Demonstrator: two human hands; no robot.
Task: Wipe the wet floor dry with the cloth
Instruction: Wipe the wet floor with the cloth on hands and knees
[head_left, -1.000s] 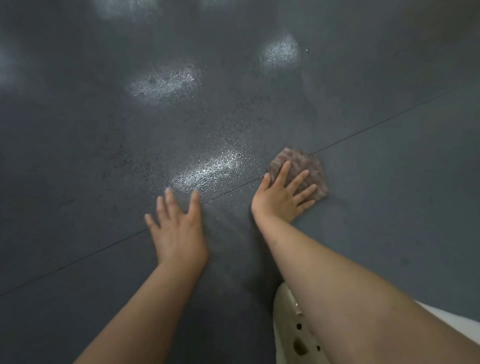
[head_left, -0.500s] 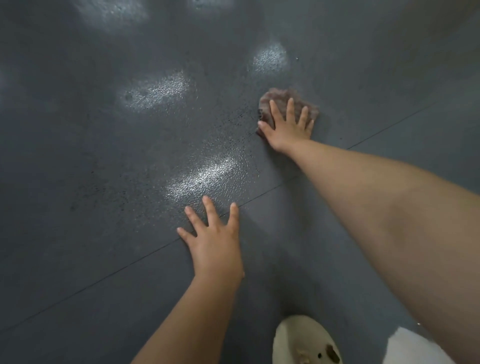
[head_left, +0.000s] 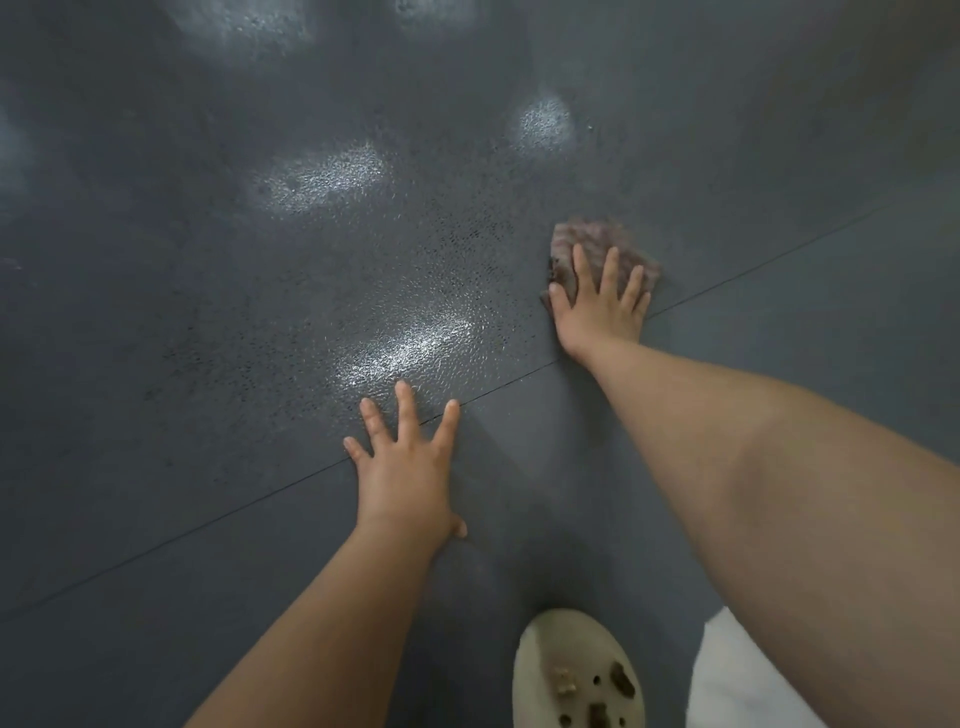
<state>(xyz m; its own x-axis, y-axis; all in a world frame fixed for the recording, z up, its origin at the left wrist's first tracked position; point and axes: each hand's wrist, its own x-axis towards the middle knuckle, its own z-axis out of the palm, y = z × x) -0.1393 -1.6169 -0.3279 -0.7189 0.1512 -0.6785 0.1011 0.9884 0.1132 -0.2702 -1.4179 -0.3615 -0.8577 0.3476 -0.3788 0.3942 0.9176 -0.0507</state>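
While the right hand (head_left: 597, 306) lies flat with fingers spread on the cloth (head_left: 602, 249), I see the cloth pressed to the dark floor (head_left: 208, 364), showing past the fingertips. The left hand (head_left: 408, 467) rests open, fingers spread, on the floor nearer to me. Just beyond it, wet patches shine. A pale shoe (head_left: 576, 675) is below.

We press our right hand (head_left: 597, 306) flat on the brown cloth (head_left: 597, 241), fingers spread. Our left hand (head_left: 405, 467) lies flat on the dark grey floor (head_left: 182, 364), across a thin line. Shiny wet spots (head_left: 410, 348) glint nearby. A pale shoe (head_left: 576, 675) shows below.
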